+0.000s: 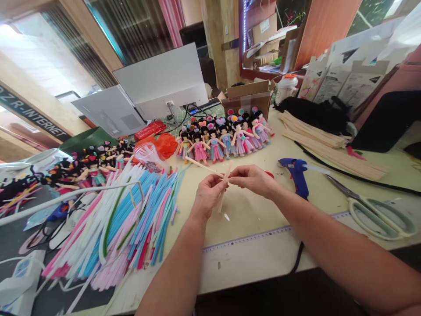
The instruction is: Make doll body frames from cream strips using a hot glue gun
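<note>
Dolls (pixel 215 142) beyond the hands; blue glue gun (pixel 298 174) and scissors (pixel 357 196) right, coloured stems (pixel 123 215) left. Clear cup (pixel 153 166) holds pale sticks. Left hand (pixel 209 194) and right hand (pixel 252 180) pinch crossed beige strips (pixel 226 173) above table (pixel 251 219).

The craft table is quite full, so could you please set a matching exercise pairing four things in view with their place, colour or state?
1. Crossed pale strips
2. Glue gun
3. Scissors
4. Cardboard box

A. Behind the upright dolls
B. Pale-handled
C. Held by the left hand and right hand
D. Deep blue

Pairs: 1-C, 2-D, 3-B, 4-A
</note>
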A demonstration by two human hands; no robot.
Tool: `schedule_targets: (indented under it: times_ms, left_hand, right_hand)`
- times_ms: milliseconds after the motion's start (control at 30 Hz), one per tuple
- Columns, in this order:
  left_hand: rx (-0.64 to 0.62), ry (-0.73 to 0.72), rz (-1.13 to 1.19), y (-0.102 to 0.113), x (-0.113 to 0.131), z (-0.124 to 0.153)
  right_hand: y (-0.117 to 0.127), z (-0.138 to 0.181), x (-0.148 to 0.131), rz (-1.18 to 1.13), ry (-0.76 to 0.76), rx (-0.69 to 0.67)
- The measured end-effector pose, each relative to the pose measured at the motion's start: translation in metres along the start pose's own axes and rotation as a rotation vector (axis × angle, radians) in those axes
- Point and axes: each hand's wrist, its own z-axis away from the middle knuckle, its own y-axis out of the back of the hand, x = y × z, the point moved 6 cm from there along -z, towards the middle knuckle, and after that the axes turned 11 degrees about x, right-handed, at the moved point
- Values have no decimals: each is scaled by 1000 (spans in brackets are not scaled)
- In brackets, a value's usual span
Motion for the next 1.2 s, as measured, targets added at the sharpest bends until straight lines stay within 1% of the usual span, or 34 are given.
schedule_targets:
  times_ms: [233, 433, 733, 867, 933, 1000, 1067, 1133, 1200]
  left_hand:
    - [-24, 0, 22, -3, -2, 1]
    - [-8, -32, 1, 0, 0, 1]
    - [16, -45, 32, 1, -2, 0]
    - [4, -48, 17, 0, -1, 0]
    - [1, -43, -4, 3, 1, -1]
    - [14, -32, -4, 10, 5, -2]
    - [30, -18, 51, 18, 10, -5]
    - [12, -7, 141, 24, 15, -6]
    - [-36, -7, 217, 27, 19, -6]
  right_hand:
    - [-4, 0, 3, -88, -59, -34]
    - [-1, -3, 7, -65, -72, 13]
    - [-1, -2, 6, -57, -72, 25]
    - [1, -1, 6, -27, -102, 53]
    - [2, -1, 6, -47, -119, 53]
    - [3, -2, 6, -95, -133, 34]
    - [3, -3, 6, -161, -146, 3]
    - [3, -3, 7, -232, -166, -46]
    - [1, -2, 7, -285, -200, -106]
